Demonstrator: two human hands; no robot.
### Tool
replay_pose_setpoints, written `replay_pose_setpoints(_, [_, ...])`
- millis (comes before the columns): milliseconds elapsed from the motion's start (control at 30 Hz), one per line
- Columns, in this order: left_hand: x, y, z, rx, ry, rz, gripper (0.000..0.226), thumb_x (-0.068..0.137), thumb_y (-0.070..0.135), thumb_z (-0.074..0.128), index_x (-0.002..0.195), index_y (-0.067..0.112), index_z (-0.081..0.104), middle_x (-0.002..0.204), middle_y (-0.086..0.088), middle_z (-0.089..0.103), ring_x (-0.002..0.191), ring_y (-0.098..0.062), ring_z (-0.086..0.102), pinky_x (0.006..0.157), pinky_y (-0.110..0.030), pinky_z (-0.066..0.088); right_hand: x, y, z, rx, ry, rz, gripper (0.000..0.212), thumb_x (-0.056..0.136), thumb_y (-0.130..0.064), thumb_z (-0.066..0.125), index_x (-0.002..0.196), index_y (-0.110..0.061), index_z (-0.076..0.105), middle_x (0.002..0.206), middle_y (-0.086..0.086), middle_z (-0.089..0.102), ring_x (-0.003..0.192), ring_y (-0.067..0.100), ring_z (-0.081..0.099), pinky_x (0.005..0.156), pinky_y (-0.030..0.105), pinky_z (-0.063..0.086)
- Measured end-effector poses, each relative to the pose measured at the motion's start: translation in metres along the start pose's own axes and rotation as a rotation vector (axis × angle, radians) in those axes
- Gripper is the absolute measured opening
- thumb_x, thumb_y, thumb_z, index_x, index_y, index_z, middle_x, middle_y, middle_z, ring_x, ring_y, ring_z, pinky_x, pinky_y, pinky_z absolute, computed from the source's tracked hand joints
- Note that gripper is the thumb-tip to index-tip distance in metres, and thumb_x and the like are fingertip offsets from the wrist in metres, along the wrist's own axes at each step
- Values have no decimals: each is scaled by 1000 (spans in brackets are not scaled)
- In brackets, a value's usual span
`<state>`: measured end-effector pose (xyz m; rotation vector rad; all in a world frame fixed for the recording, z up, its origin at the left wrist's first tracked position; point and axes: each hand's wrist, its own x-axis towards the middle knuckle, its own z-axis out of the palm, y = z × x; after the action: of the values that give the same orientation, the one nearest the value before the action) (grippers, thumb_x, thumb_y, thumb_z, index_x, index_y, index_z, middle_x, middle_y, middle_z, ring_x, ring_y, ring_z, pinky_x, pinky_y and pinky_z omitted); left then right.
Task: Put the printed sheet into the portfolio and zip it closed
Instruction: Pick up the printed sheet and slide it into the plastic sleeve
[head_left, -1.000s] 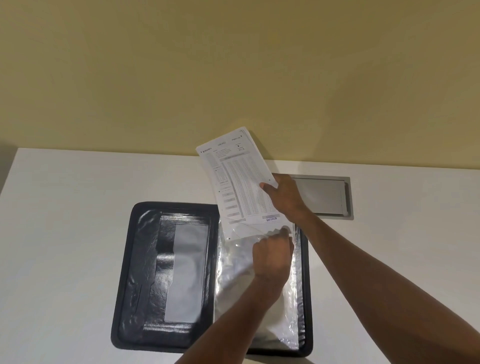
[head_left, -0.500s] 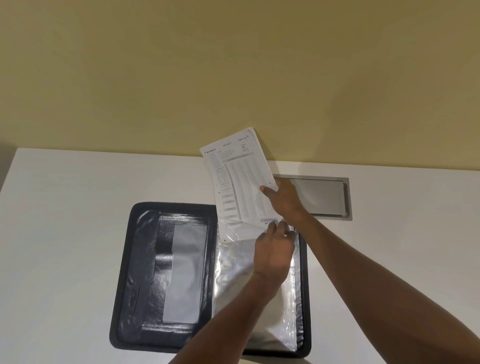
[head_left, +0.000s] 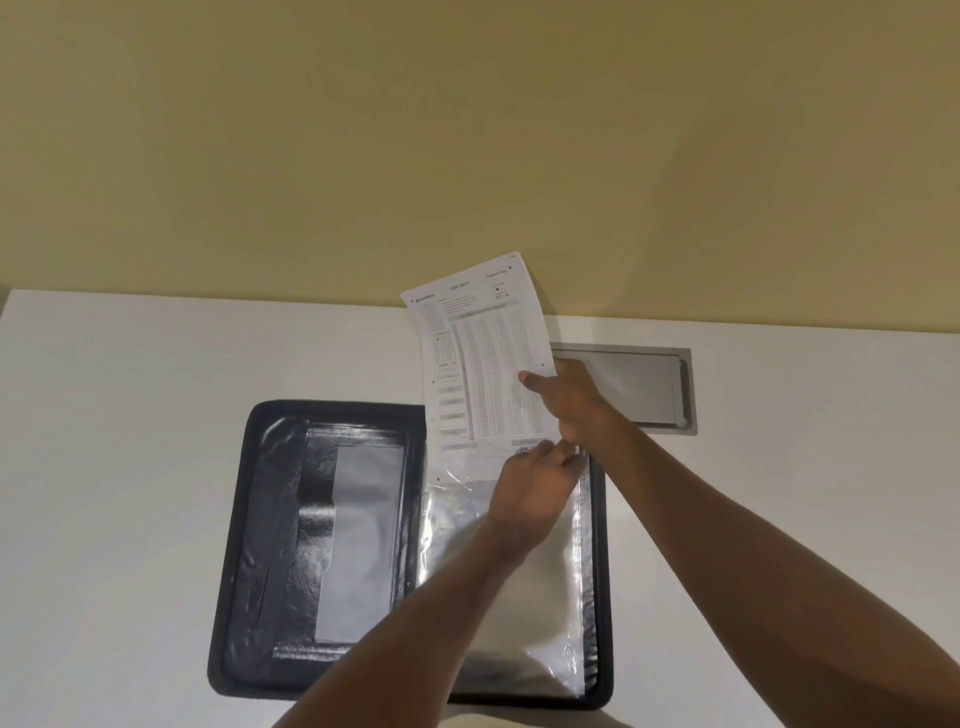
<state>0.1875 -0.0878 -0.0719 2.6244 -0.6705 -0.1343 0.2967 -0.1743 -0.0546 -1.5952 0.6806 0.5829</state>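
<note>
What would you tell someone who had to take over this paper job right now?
Right hand: pinching the printed sheet by its right edge, holding it upright over the folder.
Left hand: at the top of the clear sleeve, fingers by the sheet's bottom edge, seemingly holding the sleeve open.
The black folder lies open flat on the white table, sleeve on its right half.
Done: folder opened, sheet's bottom edge at the sleeve's mouth.
Left: slide the sheet all the way down, fold the folder shut, zip it closed.

soft, even indoor light — glare on the plastic sleeve (head_left: 524, 587), faint shadows, slight wide-angle bowing at edges.
</note>
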Motion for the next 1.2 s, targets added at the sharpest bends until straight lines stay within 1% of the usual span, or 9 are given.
replay_pose_setpoints(167, [3,-8,5,-45,47,8,30,67,4,88,90,18,74,84,3,70,62,-19,62,51,-33,55,0,3,-1,14,-4,11,32,95,-12,69,126,-6,66,117,8,72,91,17,68,63,20,51])
replay_pose_setpoints(300, [3,-8,4,-72,105,2,23,72,6,87,88,17,76,85,1,70,59,-20,62,47,-32,53,-3,9,-11,-30,-62,7,30,94,-14,71,123,-5,69,110,4,74,87,9,70,56,11,52])
replay_pose_setpoints(433, [6,-9,7,-77,93,-21,18,71,7,87,81,17,76,85,1,71,58,-21,63,45,-31,53,-6,22,-22,-40,-132,25,32,91,-14,74,121,-4,70,115,9,75,92,14,74,66,17,56])
replay_pose_setpoints(633, [14,-7,14,-123,31,-90,17,76,8,84,87,17,75,80,-1,70,62,-23,67,49,-32,55,-5,28,-41,-194,-255,38,35,90,-7,74,124,-7,68,116,3,74,95,10,74,71,16,57])
replay_pose_setpoints(800, [27,-2,16,-80,-11,-142,12,79,12,82,79,18,73,77,3,68,58,-21,63,47,-29,49,5,13,-53,-79,-75,54,17,96,-2,64,111,3,68,100,12,73,73,17,70,53,21,57])
replay_pose_setpoints(900, [29,-3,22,-57,-35,-170,12,80,12,81,78,18,71,74,2,66,58,-21,61,47,-28,47,11,10,-60,-136,-62,67,6,93,3,65,98,2,68,102,15,72,82,24,71,62,23,62])
replay_pose_setpoints(1000, [31,-4,24,-78,-42,-182,10,80,13,79,77,17,70,73,1,66,58,-23,62,45,-30,48,15,13,-67,-195,-114,110,7,89,3,71,93,-2,69,103,16,72,84,23,72,71,26,63])
replay_pose_setpoints(1133, [33,-6,33,-87,-2,-166,7,83,13,78,84,17,73,77,-2,70,59,-25,65,47,-31,51,16,19,-76,-371,-168,158,18,83,-2,79,100,2,72,97,15,73,85,23,71,66,22,60])
replay_pose_setpoints(1200, [33,-6,35,-110,-1,-164,9,87,14,76,94,19,75,83,-1,73,62,-25,67,52,-33,56,16,21,-78,-519,-206,172,11,86,-7,77,95,-2,73,91,9,71,86,21,67,71,23,57])
